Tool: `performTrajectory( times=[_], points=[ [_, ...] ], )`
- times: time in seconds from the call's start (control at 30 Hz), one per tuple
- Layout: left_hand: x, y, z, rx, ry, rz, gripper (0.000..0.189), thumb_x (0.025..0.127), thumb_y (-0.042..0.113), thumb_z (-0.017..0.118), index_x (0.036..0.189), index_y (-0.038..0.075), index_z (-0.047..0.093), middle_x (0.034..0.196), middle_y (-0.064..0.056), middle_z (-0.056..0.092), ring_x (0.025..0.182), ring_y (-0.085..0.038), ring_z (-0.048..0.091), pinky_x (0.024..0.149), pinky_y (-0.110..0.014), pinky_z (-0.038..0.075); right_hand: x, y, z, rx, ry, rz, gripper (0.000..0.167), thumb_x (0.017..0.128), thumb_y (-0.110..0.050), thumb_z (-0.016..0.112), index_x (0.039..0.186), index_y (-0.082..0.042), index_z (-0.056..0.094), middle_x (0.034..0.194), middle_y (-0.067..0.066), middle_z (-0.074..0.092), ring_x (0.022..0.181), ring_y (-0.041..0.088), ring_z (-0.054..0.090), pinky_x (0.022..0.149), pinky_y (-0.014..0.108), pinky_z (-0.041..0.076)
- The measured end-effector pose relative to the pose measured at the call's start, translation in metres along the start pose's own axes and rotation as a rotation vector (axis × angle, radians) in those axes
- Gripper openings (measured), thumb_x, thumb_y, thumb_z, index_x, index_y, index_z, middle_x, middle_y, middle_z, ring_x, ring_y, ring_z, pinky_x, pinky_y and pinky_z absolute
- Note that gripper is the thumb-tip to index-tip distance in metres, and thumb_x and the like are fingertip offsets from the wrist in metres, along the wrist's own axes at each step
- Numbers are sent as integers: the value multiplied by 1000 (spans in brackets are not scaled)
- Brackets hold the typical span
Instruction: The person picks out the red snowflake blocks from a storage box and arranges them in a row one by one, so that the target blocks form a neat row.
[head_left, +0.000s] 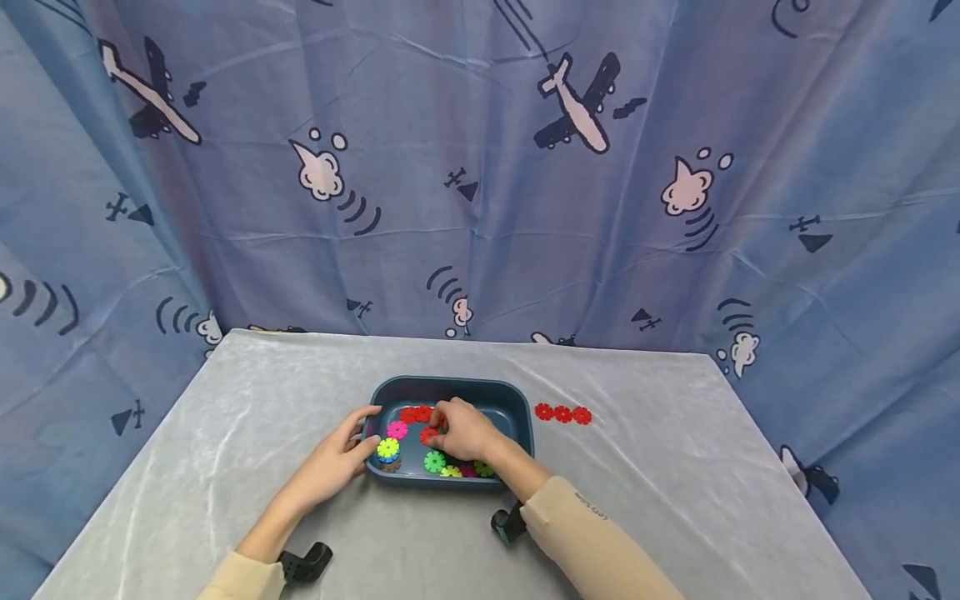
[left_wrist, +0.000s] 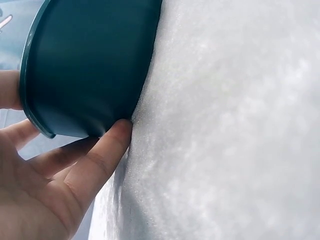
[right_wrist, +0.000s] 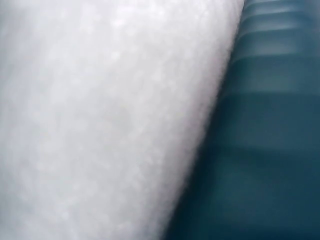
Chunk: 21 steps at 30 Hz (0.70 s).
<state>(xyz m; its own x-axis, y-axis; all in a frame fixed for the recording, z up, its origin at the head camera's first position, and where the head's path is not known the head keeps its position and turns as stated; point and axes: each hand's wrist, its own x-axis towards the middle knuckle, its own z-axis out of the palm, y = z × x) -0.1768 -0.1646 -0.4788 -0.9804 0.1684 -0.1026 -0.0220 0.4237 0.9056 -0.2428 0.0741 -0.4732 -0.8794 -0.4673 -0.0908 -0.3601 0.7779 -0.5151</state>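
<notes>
A dark teal plastic bin (head_left: 450, 481) sits on the table with several notched plastic discs inside. My left hand (head_left: 335, 458) grips its left end, thumb over the rim and fingers against the outer wall; the left wrist view shows these fingers (left_wrist: 97, 167) on the bin's side. Inside the bin, my right hand (head_left: 467, 429) pinches a red notched disc (head_left: 429, 436) between thumb and fingers, partly hidden by them. Around it lie other red discs (head_left: 408, 414), a pink disc (head_left: 397, 429), a yellow disc (head_left: 387, 448) and a green disc (head_left: 434, 461). The right wrist view catches only the bin's outer wall (right_wrist: 270, 120) and the cloth.
Three red discs (head_left: 562, 414) lie in a row on the table, just right of the bin. A whitish cloth (head_left: 637, 483) covers the table. Behind and beside it hangs a blue curtain (head_left: 420, 167) with printed airplanes.
</notes>
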Motion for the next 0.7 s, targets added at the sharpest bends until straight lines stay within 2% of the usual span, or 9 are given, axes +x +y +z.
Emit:
performTrajectory(
  times=[0.4, 0.7],
  points=[
    [0, -1, 2, -1, -1, -5, 50, 106, 27, 56, 154, 20, 41, 153, -29, 39, 136, -43, 48, 87, -43, 58, -1, 0, -3, 23, -11, -4, 22, 89, -23, 81, 98, -13, 63, 92, -1, 54, 81, 16, 50, 72, 31, 46],
    [0, -2, 0, -2, -11, 9, 50, 107, 27, 55, 154, 20, 41, 154, -31, 37, 137, -45, 46, 88, -43, 57, -2, 0, -5, 115, 8, -50, 22, 89, -6, 78, 97, -9, 57, 76, -1, 55, 67, 14, 52, 65, 28, 46]
  ],
)
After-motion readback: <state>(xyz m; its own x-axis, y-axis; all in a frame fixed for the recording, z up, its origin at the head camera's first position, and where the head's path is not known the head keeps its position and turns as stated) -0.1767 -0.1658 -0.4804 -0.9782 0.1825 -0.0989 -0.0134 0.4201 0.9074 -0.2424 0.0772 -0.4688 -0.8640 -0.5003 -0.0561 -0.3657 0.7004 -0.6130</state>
